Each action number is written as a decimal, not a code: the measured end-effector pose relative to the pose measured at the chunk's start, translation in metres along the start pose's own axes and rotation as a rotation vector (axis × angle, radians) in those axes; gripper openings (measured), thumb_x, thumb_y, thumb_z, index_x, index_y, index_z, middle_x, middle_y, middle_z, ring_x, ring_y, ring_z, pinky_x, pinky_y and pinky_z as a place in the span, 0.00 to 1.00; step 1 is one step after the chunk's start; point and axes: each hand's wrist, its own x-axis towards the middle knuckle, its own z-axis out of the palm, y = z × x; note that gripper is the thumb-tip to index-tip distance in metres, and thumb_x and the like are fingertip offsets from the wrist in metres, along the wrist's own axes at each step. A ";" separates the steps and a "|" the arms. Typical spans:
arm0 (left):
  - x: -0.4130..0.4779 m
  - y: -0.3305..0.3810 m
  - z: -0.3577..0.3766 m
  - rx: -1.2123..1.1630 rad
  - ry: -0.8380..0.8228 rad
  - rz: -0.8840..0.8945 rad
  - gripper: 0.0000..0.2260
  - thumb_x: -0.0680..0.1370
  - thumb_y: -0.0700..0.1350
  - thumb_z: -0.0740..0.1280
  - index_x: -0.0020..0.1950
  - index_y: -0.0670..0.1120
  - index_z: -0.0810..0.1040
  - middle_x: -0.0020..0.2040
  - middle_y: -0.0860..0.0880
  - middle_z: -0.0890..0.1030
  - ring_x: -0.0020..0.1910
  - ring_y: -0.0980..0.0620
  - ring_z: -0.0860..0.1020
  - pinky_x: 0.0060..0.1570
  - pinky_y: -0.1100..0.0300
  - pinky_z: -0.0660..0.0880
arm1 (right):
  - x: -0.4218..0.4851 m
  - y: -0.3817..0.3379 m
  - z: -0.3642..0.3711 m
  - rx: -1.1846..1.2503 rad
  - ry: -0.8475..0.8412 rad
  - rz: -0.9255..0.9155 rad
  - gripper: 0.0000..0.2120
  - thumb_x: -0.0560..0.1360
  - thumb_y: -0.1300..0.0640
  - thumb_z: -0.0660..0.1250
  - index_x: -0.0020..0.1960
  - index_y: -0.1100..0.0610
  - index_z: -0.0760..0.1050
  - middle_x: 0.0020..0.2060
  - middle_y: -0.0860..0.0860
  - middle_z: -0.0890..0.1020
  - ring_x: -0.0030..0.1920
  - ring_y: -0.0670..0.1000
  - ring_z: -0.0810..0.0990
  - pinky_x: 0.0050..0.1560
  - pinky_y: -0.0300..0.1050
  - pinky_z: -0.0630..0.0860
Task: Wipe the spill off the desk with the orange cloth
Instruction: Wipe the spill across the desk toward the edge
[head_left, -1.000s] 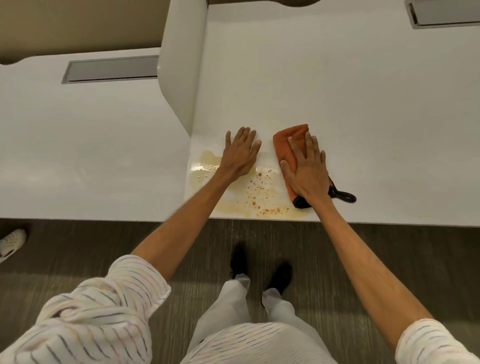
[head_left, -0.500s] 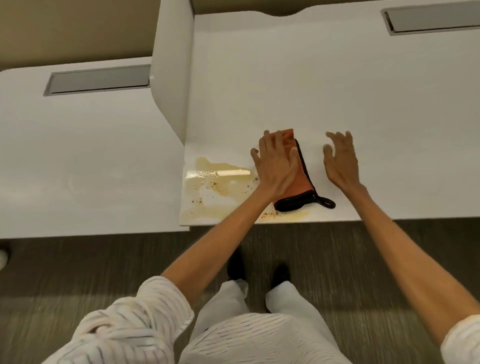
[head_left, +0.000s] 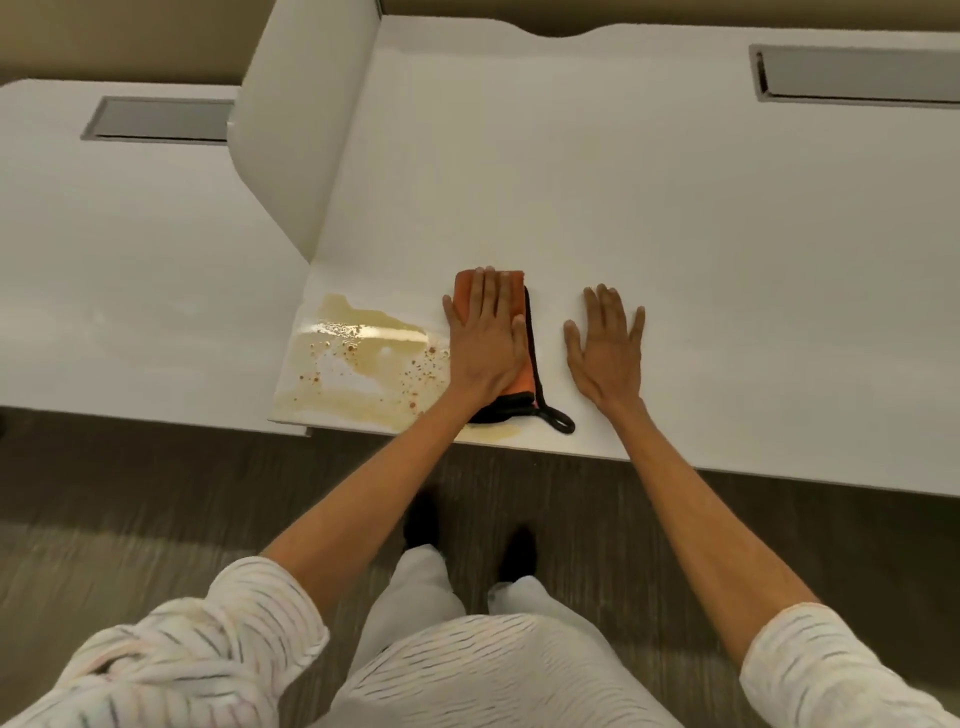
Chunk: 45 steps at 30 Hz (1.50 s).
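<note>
Orange cloth (head_left: 511, 332) lying flat on bench (head_left: 675, 234), long axis running front-to-back. Left hand (head_left: 488, 343) pressing it, grip flat open. Spill (head_left: 363, 364) lying directly left of cloth. Right hand (head_left: 605, 348) resting open, empty, beside cloth.

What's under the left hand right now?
The left hand lies flat on the orange cloth, which sits on the desk. Any spill beneath the cloth is hidden.
</note>
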 end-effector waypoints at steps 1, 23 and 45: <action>-0.008 0.003 0.002 0.004 -0.005 -0.003 0.26 0.84 0.51 0.47 0.81 0.48 0.48 0.82 0.47 0.49 0.81 0.48 0.43 0.75 0.35 0.41 | 0.000 0.001 0.001 -0.003 0.001 0.001 0.28 0.83 0.46 0.49 0.79 0.58 0.56 0.78 0.56 0.60 0.79 0.53 0.54 0.79 0.60 0.43; -0.027 0.010 0.014 0.039 0.004 0.052 0.27 0.83 0.53 0.48 0.81 0.46 0.50 0.82 0.48 0.52 0.81 0.51 0.47 0.79 0.42 0.46 | -0.003 -0.015 0.009 -0.038 0.016 0.060 0.27 0.83 0.50 0.47 0.80 0.60 0.51 0.80 0.57 0.54 0.80 0.54 0.50 0.79 0.61 0.43; -0.043 -0.012 0.012 0.037 -0.015 0.080 0.32 0.82 0.62 0.46 0.81 0.45 0.50 0.82 0.47 0.52 0.81 0.51 0.47 0.79 0.45 0.43 | -0.027 -0.026 0.017 -0.023 0.025 0.009 0.27 0.82 0.55 0.50 0.79 0.61 0.53 0.79 0.58 0.55 0.80 0.55 0.51 0.79 0.60 0.44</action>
